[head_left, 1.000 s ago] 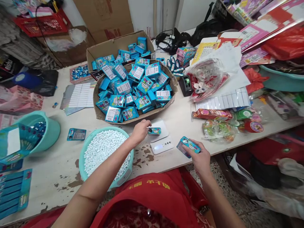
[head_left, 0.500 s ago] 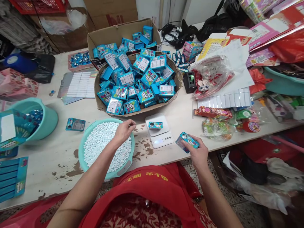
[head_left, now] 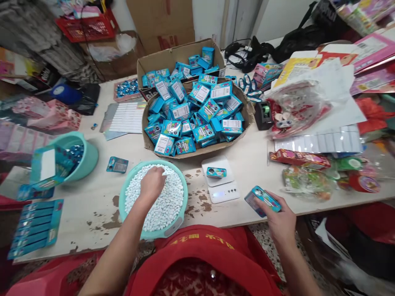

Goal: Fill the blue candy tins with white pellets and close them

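My left hand dips into a teal basin full of small white candies, fingers curled down among them. My right hand grips a small blue box at the table's front edge. Between the hands sits a white scale with a small blue tin on its plate. Behind it stands a cardboard tray heaped with several blue boxes.
A teal bucket holding blue packets stands at the left, with flat blue cartons near it. One blue box lies loose. A tape dispenser, plastic bags of toys and label sheets crowd the right side.
My left hand let go of the blue tin on the scale and moved left into the basin of white candies. My right hand kept its box. The view shifted right.
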The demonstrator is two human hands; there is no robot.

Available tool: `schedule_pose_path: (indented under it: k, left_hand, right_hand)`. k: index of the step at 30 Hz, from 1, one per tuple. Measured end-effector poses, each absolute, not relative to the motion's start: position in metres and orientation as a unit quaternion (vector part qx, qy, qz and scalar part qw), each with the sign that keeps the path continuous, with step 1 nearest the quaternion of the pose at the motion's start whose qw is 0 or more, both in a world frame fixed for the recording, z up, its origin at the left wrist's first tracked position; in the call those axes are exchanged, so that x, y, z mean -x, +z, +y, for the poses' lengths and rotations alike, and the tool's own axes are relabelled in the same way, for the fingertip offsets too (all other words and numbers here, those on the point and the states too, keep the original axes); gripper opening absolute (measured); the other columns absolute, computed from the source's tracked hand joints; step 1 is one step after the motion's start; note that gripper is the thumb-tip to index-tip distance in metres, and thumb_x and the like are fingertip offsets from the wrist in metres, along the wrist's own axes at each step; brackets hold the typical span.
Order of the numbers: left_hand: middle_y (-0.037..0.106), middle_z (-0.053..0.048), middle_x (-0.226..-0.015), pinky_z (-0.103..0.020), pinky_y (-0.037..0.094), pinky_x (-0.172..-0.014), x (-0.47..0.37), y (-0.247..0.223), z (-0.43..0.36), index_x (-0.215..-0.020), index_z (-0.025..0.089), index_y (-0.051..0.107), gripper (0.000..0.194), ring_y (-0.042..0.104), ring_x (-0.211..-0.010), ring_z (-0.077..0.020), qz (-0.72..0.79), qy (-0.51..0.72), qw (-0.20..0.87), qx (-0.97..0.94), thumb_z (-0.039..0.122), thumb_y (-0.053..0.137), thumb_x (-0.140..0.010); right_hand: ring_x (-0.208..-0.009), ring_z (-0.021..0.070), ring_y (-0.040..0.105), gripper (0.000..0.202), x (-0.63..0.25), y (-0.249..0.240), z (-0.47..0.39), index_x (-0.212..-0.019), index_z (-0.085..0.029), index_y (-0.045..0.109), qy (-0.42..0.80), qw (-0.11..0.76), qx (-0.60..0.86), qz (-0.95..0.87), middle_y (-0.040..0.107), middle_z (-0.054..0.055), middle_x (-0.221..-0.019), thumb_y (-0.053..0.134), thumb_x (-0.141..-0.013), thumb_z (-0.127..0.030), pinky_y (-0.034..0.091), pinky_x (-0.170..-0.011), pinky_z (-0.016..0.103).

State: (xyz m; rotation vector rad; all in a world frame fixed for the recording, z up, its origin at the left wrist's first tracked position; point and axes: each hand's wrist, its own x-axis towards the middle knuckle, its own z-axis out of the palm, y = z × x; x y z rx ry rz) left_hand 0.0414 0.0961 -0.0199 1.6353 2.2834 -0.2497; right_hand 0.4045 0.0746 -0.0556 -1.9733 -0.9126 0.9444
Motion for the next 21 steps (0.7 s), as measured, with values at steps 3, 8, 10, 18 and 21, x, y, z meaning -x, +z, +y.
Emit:
schedule_pose_path:
  k: [3, 8, 10, 18, 21]
  left_hand:
    - [0.060, -0.011, -0.108, -0.030, 0.041, -0.074, -0.005, -0.034, 0.067, -0.106, 0.016, 0.058, 0.029, 0.059, -0.095, -0.0248, 0.807, -0.116, 0.244, -0.525, 0.026, 0.056, -0.079]
    - [0.063, -0.004, -0.083, -0.028, 0.042, -0.073, 0.011, -0.054, 0.043, -0.081, 0.018, 0.061, 0.011, 0.059, -0.084, -0.0208, 0.830, 0.054, 0.298, -0.469, 0.018, 0.056, -0.071]
    - [0.062, -0.003, -0.076, -0.026, 0.043, -0.064, 0.014, -0.054, 0.036, -0.084, 0.018, 0.060, 0.017, 0.058, -0.073, -0.0177, 0.834, 0.203, 0.362, -0.363, 0.024, 0.061, -0.067]
    - [0.054, -0.001, -0.063, -0.019, 0.029, -0.041, 0.017, -0.046, 0.027, -0.079, 0.012, 0.059, 0.037, 0.043, -0.047, -0.0074, 0.687, 0.430, 0.579, -0.090, 0.045, 0.067, -0.066]
    - [0.055, -0.001, -0.066, -0.020, 0.034, -0.047, 0.001, -0.039, 0.042, -0.080, 0.011, 0.061, 0.032, 0.047, -0.052, -0.0085, 0.698, 0.372, 0.583, -0.186, 0.038, 0.068, -0.064]
  right_hand:
    - [-0.077, 0.0210, 0.058, 0.063, -0.401, -0.059, 0.080, -0.100, -0.018, 0.068, 0.381, 0.367, 0.779, -0.335, 0.066, 0.005, -0.092, 0.079, -0.048, -0.051, 0.047, -0.069, 0.033]
    - [-0.072, 0.0199, 0.056, 0.068, -0.389, -0.051, 0.091, -0.102, -0.016, 0.068, 0.386, 0.349, 0.780, -0.347, 0.066, 0.006, -0.085, 0.079, -0.045, -0.052, 0.047, -0.059, 0.030]
    - [-0.073, 0.0204, 0.057, 0.067, -0.386, -0.048, 0.094, -0.101, -0.015, 0.069, 0.383, 0.343, 0.777, -0.363, 0.067, 0.006, -0.087, 0.079, -0.045, -0.052, 0.047, -0.057, 0.029]
    - [-0.075, 0.0212, 0.058, 0.066, -0.384, -0.057, 0.094, -0.101, -0.016, 0.069, 0.398, 0.344, 0.763, -0.376, 0.067, 0.007, -0.089, 0.079, -0.046, -0.052, 0.048, -0.058, 0.030]
    - [-0.074, 0.0204, 0.058, 0.066, -0.385, -0.061, 0.094, -0.101, -0.016, 0.068, 0.407, 0.349, 0.756, -0.376, 0.067, 0.007, -0.088, 0.079, -0.047, -0.052, 0.048, -0.061, 0.032]
